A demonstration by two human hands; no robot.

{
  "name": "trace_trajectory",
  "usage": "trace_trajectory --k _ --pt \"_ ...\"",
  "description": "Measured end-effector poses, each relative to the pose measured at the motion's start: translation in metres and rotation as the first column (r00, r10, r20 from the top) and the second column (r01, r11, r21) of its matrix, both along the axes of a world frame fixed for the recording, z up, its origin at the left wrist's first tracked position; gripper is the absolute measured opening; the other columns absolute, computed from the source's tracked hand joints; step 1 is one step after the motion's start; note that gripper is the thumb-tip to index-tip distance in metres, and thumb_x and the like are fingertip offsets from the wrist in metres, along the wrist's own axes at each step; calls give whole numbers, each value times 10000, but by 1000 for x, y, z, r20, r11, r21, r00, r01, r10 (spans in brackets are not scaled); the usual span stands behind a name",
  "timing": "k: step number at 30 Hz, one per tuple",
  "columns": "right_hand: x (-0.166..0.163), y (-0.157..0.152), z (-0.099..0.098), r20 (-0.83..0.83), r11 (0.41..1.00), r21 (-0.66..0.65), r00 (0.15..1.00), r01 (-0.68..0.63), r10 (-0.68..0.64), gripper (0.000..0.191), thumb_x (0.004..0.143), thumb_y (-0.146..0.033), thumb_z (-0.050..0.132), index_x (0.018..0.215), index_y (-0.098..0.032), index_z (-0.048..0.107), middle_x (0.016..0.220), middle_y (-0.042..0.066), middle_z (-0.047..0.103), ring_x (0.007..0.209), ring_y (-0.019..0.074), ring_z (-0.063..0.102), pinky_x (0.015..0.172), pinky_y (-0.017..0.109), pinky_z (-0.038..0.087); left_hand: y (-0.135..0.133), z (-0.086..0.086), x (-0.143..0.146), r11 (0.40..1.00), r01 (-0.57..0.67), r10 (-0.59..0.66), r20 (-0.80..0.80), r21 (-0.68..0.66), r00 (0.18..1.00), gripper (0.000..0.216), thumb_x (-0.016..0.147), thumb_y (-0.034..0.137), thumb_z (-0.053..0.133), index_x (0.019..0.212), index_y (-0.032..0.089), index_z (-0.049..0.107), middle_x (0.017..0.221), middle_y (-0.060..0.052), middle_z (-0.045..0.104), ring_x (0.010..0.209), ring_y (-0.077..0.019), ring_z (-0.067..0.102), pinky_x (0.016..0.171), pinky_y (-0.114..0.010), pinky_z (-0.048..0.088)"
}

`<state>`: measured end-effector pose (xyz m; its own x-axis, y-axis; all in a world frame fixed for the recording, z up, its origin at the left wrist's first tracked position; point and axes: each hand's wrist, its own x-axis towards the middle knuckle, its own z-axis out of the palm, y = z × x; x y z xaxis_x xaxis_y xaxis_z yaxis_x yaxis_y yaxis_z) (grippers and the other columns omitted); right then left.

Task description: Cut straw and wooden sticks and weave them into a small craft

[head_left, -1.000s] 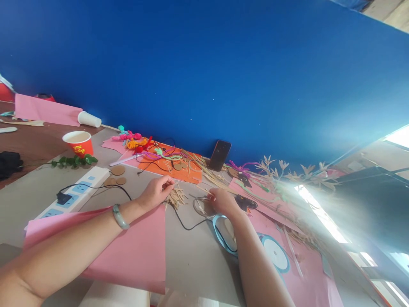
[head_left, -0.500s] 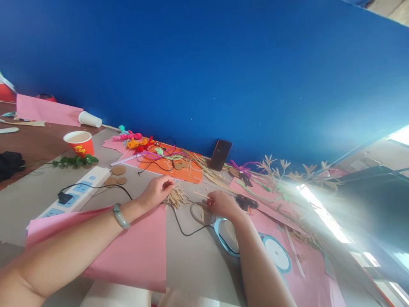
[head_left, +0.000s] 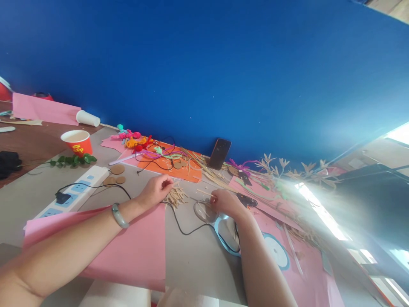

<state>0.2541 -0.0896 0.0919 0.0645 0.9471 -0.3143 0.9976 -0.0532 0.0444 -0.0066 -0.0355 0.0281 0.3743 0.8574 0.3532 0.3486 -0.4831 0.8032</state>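
Observation:
My left hand (head_left: pixel 156 190) has its fingers curled in a pinch at the left edge of a pile of short wooden sticks (head_left: pixel 176 196). Whatever its fingertips hold, if anything, is too small to make out. Between the fingers of my right hand (head_left: pixel 225 202) is a thin wooden stick (head_left: pixel 205 192), its free end pointing left toward the pile. Just below that hand lie a clear roll (head_left: pixel 203 212) and a light-blue ring-shaped roll (head_left: pixel 220 233). A black glue gun (head_left: pixel 246 200) rests to the right of the hand, partly on pink paper.
A white power strip (head_left: pixel 74 192) and a red paper cup (head_left: pixel 77 144) stand at left. Pink paper (head_left: pixel 128 256) lies under my left forearm. A phone (head_left: pixel 220 154) leans on the blue wall. A black cord (head_left: pixel 183 233) crosses the table between my arms.
My right hand has moved slightly right, away from the pile, with the stick still in its fingers. My left hand stays by the pile. The view has shifted a little.

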Motion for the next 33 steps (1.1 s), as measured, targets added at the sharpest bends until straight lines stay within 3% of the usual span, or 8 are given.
trace_trajectory --k 7,17,33 --pt "-1 0 0 3 1000 -7 1000 -1 1 163 775 -184 524 813 -195 683 878 93 680 764 190 610 590 248 345 0 -1 1 1000 -1 2 11 -12 1000 106 794 267 535 764 173 571 673 0 610 607 -114 543 555 -205 409" --pt "7 0 8 -22 998 49 999 -36 37 171 760 -120 506 758 -178 667 853 64 689 774 161 605 632 229 352 0 -1 1 1000 -1 1 -1 -10 1000 128 799 290 529 759 173 561 663 0 608 589 -111 535 540 -200 402" --pt "11 4 -2 -33 999 41 999 -26 28 164 799 -163 491 731 -168 641 790 61 665 686 142 571 540 232 282 -1 0 1 1000 7 -7 -5 2 1000 112 795 268 531 754 171 570 665 -2 612 591 -110 537 549 -203 405"
